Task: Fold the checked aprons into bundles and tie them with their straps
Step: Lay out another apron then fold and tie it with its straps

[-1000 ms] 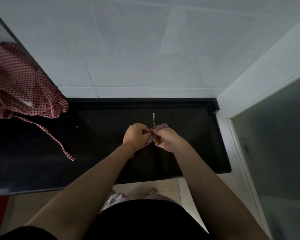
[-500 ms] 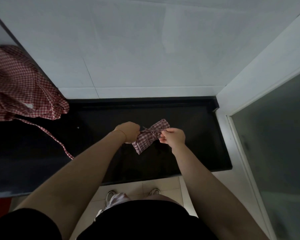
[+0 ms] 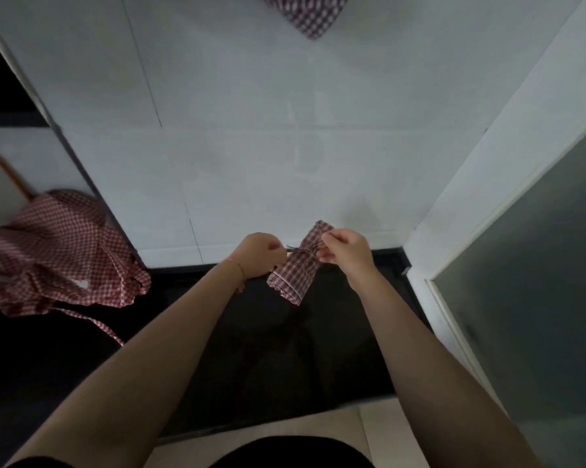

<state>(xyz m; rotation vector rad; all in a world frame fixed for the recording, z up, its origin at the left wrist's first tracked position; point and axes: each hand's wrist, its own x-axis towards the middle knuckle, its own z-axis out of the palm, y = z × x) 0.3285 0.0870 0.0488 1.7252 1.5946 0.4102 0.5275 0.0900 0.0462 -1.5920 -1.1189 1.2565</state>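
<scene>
A small rolled bundle of red-and-white checked apron (image 3: 296, 271) hangs in the air above the black counter (image 3: 82, 359), cinched at its middle by a thin strap. My left hand (image 3: 259, 253) is closed on the strap end to the left of the bundle. On the bundle's right, my right hand (image 3: 343, 249) pinches the other strap end at the knot. A loose heap of checked aprons (image 3: 58, 255) lies at the left of the counter, one strap trailing toward the front edge.
A white tiled wall (image 3: 251, 130) rises behind the counter. More checked cloth (image 3: 306, 11) hangs at the top of the view. A white frame with a dark glass panel (image 3: 538, 265) stands on the right. A dark shelf opening sits at upper left.
Both hands have lifted the bundle up and away from the counter, pulling the strap ends apart at the knot. The view has tilted upward, showing more wall and the hanging cloth.
</scene>
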